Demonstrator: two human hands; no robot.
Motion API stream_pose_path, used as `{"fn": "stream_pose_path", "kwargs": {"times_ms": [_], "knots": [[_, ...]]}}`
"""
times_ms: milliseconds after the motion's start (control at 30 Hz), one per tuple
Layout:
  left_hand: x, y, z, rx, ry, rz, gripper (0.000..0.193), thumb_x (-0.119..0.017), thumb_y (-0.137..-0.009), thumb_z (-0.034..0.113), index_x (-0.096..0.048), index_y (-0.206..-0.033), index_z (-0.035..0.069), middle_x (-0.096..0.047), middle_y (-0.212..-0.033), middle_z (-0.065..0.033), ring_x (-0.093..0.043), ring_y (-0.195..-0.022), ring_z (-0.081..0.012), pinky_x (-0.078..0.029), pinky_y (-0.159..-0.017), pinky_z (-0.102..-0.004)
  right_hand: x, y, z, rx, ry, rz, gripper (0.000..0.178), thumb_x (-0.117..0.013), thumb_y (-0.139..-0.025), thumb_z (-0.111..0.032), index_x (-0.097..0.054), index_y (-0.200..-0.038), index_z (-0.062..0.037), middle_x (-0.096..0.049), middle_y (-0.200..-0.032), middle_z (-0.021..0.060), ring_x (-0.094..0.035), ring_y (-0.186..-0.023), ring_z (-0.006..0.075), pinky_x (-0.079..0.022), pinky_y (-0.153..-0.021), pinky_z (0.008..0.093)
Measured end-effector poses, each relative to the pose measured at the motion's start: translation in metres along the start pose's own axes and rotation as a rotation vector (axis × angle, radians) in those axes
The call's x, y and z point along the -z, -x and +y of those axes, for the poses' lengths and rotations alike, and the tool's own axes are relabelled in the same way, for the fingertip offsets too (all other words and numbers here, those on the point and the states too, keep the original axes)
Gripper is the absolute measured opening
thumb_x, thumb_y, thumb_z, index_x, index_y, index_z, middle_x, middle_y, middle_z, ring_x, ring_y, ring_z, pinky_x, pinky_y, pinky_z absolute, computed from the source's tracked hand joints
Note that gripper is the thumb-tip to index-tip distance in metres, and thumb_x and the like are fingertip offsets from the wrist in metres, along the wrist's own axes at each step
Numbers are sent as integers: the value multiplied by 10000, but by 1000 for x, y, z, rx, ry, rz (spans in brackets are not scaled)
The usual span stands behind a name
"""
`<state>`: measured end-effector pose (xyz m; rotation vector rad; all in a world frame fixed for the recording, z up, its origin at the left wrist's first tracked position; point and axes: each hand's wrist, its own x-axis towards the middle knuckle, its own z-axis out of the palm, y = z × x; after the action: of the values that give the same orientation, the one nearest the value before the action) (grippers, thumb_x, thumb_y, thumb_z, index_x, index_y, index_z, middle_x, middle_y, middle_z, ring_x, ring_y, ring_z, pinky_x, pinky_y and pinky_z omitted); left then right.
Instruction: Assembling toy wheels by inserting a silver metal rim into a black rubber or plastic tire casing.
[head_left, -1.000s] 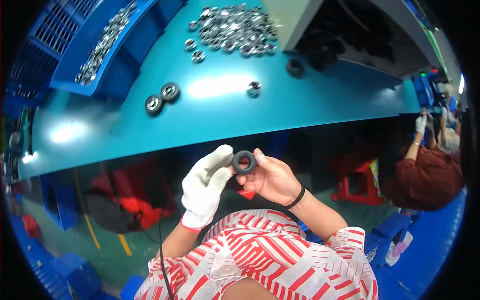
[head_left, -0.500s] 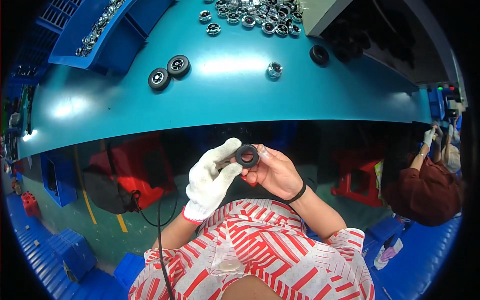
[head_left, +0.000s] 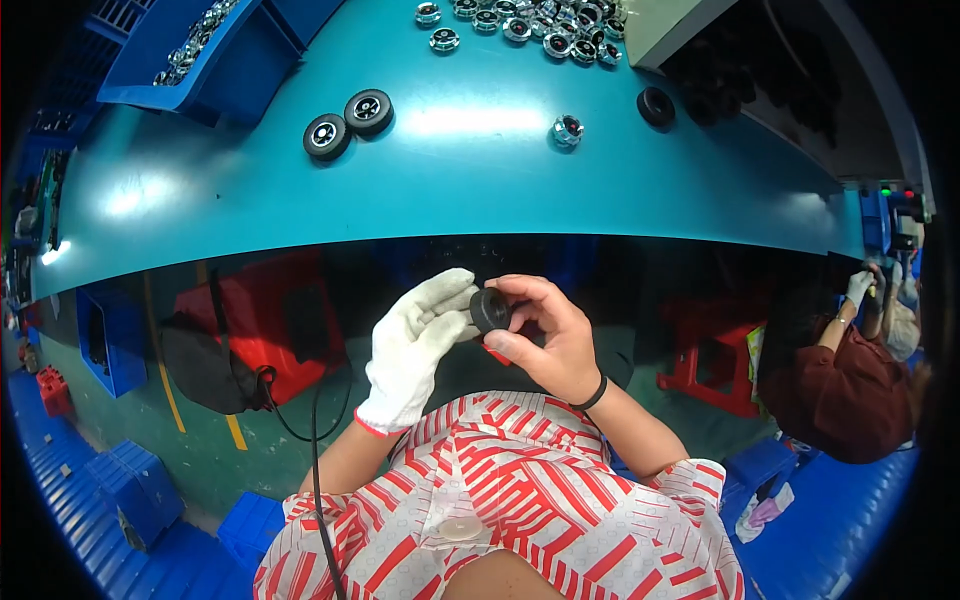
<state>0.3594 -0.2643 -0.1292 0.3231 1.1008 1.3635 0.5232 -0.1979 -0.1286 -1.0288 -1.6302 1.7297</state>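
Just off the near edge of the table, my bare right hand grips a small black rubber tyre between thumb and fingers. The tyre is turned partly side-on, so I cannot tell whether anything sits in its hole. My left hand, in a white knit glove, is cupped at the tyre's left side with its fingers apart. Whether its fingertips touch the tyre is hard to make out. On the table lie two tyres fitted with hubs, a single chrome hub and one loose black tyre.
A pile of chrome hubs covers the far middle of the teal table. At far left stands a blue bin of shiny parts. Red stools flank me, a black cable hangs at my left, and a co-worker sits at right.
The tyre has turned from facing upward to partly side-on. My right hand has shifted its grip over it, and my left fingers have loosened from their pinch. The view has shifted slightly.
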Motion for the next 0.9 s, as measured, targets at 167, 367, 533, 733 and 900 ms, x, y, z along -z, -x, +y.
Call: {"fn": "stream_pose_path", "kwargs": {"times_ms": [167,367,533,733,900], "knots": [[10,-2,-9,113,100,-80,408,-605,-883,118,-490,-1243,-35,-610,-1107,-134,-634,-949,-177,-545,-769,-266,-3,-5,8,359,350,67,545,-783,-681,-84,-543,-1168,-32,-605,-1123,102,-582,-884,164,-475,-702,250],[10,-3,-9,128,112,-70,411,-619,-879,130,-498,-1234,-37,-611,-1105,-136,-633,-955,-182,-545,-782,-275,-3,-5,10,299,311,80,573,-798,-664,-92,-543,-1175,-46,-616,-1104,88,-578,-867,153,-471,-703,237],[6,-3,-6,96,55,-46,408,-612,-871,78,-489,-1241,-42,-609,-1112,-144,-624,-976,-189,-541,-802,-284,-2,-5,12,294,295,67,601,-791,-671,-63,-516,-1205,-35,-614,-1118,93,-570,-847,123,-469,-696,222],[12,0,15,-417,-836,-253,471,-602,-734,-126,-566,-1194,-31,-544,-1245,-160,-555,-1120,-229,-466,-924,-322,15,-9,13,-270,-387,-200,579,-719,-798,-72,-415,-1281,25,-608,-1095,128,-599,-948,139,-493,-808,258],[4,2,18,-131,-685,-249,445,-593,-725,-153,-578,-1161,-64,-627,-1132,-148,-623,-999,-206,-496,-870,-289,18,-15,1,-312,-310,-278,460,-677,-850,-141,-476,-1236,10,-654,-973,97,-628,-916,145,-498,-805,264]]}}
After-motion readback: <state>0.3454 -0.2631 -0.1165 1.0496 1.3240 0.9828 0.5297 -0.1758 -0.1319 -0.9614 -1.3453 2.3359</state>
